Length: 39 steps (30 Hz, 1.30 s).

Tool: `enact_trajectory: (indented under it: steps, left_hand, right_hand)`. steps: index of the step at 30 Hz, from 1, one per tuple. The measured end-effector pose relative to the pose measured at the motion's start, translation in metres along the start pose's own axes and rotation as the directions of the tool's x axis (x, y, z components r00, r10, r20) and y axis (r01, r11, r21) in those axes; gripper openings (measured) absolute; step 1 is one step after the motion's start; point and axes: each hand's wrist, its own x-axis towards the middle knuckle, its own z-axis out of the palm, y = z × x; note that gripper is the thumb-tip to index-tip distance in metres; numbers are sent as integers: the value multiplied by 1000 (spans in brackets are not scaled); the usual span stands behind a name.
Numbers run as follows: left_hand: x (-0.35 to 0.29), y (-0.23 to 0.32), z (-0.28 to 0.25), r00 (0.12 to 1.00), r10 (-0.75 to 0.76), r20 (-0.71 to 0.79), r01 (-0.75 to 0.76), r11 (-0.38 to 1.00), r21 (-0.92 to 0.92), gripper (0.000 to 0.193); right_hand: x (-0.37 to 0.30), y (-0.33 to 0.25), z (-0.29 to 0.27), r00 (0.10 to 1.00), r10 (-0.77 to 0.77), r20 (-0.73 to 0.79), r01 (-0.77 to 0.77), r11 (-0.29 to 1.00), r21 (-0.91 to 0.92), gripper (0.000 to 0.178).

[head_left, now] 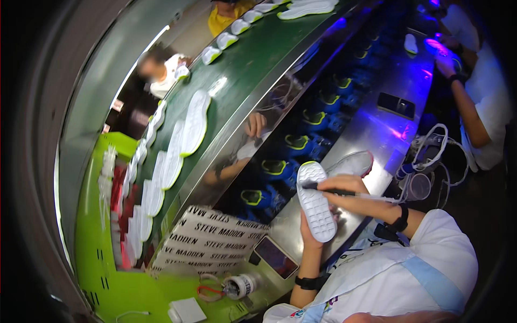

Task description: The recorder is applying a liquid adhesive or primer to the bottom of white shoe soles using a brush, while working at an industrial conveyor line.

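Observation:
A white shoe sole (316,210) with a waffle-like grid and a yellow-green heel edge stands tilted over the metal bench. My left hand (310,232) is closed round it from below, its fingers partly hidden behind the sole. My right hand (350,192) grips a slim brush (335,191), whose dark tip touches the sole near its upper end. A thin pale tube or cable runs from the brush back along my right forearm. Just beyond my right hand, another pale sole (354,163) with a reddish edge lies on the bench.
Dark blue shoe uppers (274,168) line the lower track. Several white soles (195,121) lie on the green belt (237,81). A printed box (210,242), a phone (276,257) and a white cup (239,285) sit nearby. A co-worker's arm (468,113) is at far right.

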Motion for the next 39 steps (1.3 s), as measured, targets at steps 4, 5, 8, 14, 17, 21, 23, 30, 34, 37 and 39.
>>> enact_trajectory:
  steps: [4,5,8,14,17,21,23,30,34,37,39]
  left_hand:
    - [-19,0,-1,948,275,-162,-203,911,358,54]
    - [-22,4,-6,865,160,-475,-172,985,19,54]
    - [-23,8,-8,870,254,-423,-232,967,103,52]
    - [-10,34,11,975,197,-106,-204,977,-56,55]
    - [-15,57,22,997,9,-70,7,974,225,60]
    - [9,71,47,971,-73,-229,177,863,474,42]
    - [17,81,50,843,-407,-353,536,571,621,37]
    - [36,79,59,613,-718,-330,790,542,289,54]
    - [16,36,37,986,-48,159,76,982,-171,61]
    - [31,8,56,989,130,-68,-119,982,149,65]
    - [33,4,58,986,135,93,-137,991,6,66]
  right_hand:
    - [-20,-14,27,955,-35,296,-3,992,128,20]
    - [-16,-9,27,958,109,264,-157,973,169,21]
    - [-18,-24,32,979,-17,202,3,998,67,19]
    - [-2,-29,24,924,-81,375,30,990,141,25]
    - [2,-38,14,755,-5,655,-148,973,178,24]
    - [9,-31,10,842,-100,530,-20,976,216,24]
    - [9,-37,-3,664,-86,743,123,992,5,23]
    - [15,-42,-48,725,-167,668,177,983,53,18]
    - [22,-46,-41,917,242,318,-312,930,194,21]
    - [5,-39,-18,932,264,247,-304,942,139,23]
    - [16,-37,-13,868,494,54,-474,790,388,23]
